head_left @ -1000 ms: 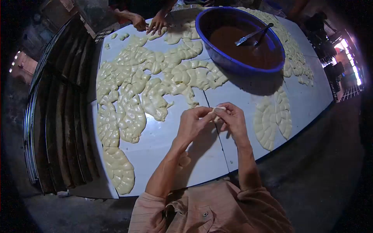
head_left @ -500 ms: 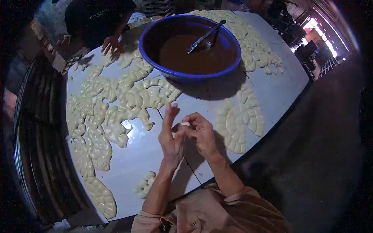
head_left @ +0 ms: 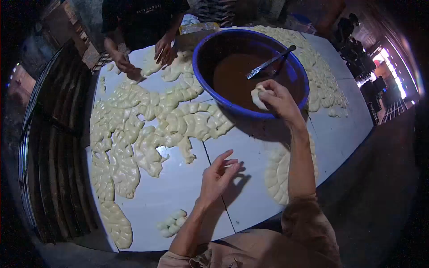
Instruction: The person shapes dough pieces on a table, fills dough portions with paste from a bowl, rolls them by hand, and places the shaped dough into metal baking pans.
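My right hand [head_left: 277,99] pinches a small pale dough piece [head_left: 260,98] above the near rim of a large blue basin [head_left: 250,112]. Brown liquid [head_left: 230,73] fills the lower part of that basin, and a metal-bladed utensil [head_left: 268,64] leans in it. Over the white tabletop [head_left: 178,192] my left hand [head_left: 219,176] is held with fingers apart and nothing in it. A small cluster of round dough pieces [head_left: 172,223] lies left of my left forearm. Flattened dough pieces [head_left: 278,176] sit partly behind my right forearm.
Joined dough pieces [head_left: 120,134] cover much of the table's left side. More dough [head_left: 324,85] lies beyond the basin to the right. A co-worker [head_left: 143,22] across the table has both hands near dough. Dark stacked trays [head_left: 53,156] stand at the left.
My hands have moved apart. The right one has gone forward to the basin with the dough piece; the left has opened over the table. The camera view has also shifted.
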Tool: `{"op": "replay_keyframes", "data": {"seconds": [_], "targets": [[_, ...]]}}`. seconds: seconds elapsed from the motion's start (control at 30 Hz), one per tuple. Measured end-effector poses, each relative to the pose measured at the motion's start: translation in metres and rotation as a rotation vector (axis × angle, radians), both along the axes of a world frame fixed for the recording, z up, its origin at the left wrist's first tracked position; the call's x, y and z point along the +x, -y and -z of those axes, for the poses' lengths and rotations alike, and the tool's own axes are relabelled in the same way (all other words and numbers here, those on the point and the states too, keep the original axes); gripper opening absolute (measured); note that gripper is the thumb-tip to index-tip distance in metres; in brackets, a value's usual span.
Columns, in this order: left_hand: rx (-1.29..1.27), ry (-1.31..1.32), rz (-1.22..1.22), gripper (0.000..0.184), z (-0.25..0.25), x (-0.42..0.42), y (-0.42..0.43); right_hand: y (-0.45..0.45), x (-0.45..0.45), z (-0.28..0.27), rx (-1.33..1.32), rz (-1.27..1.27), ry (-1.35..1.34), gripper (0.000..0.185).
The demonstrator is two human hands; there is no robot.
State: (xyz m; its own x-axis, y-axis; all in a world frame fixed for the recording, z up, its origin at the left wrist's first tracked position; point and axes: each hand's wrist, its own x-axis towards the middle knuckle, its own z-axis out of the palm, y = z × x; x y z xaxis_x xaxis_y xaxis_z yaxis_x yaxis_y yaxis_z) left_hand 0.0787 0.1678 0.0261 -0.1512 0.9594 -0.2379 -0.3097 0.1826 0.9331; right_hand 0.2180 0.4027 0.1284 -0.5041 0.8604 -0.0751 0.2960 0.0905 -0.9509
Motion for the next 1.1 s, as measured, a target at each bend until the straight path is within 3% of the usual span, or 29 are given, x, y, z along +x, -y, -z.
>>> {"op": "replay_keyframes", "data": {"seconds": [0.07,0.17,0.27,0.3,0.4,0.43,0.63,0.77,0.87,0.97,1.0,1.1], "targets": [[-0.013,-0.031,-0.1,0.043,-0.004,-0.012,0.006,-0.049,-0.004,0.031,0.045,-0.199,0.29,0.02],[-0.053,-0.049,-0.156,0.041,0.005,-0.023,0.016,-0.071,-0.016,0.052,0.312,-0.446,0.768,0.026],[-0.068,-0.038,-0.122,0.041,0.007,-0.024,0.024,-0.091,-0.011,0.09,0.345,-0.717,0.681,0.033],[-0.094,-0.134,-0.083,0.039,0.008,-0.026,0.024,-0.08,-0.017,0.066,0.25,-0.661,0.683,0.028],[-0.078,-0.002,-0.08,0.038,0.006,-0.023,0.02,-0.075,-0.013,0.042,-0.237,-0.478,0.316,0.024],[-0.069,-0.066,-0.068,0.039,0.003,-0.023,0.018,-0.059,-0.012,0.031,-0.454,-0.435,-0.044,0.019],[0.045,0.236,-0.119,0.042,-0.026,-0.008,-0.016,0.022,-0.032,0.008,-0.506,-0.192,-0.461,0.017],[0.054,0.612,-0.228,0.042,-0.029,-0.001,-0.016,0.09,-0.04,0.036,-0.576,-0.184,-0.576,0.021],[0.032,0.645,-0.23,0.037,-0.002,-0.014,0.01,0.13,-0.043,0.058,-0.646,-0.193,-0.549,0.024],[-0.08,0.639,-0.451,0.021,0.0,-0.027,0.04,0.169,-0.048,0.067,-0.417,-0.256,-0.329,0.036],[-0.102,0.645,-0.527,0.017,-0.003,-0.031,0.046,0.18,-0.049,0.072,-0.222,-0.269,-0.236,0.042],[-0.03,0.637,-0.54,0.026,0.005,-0.038,0.06,0.218,-0.065,0.071,0.268,-0.255,0.054,0.055]]}}
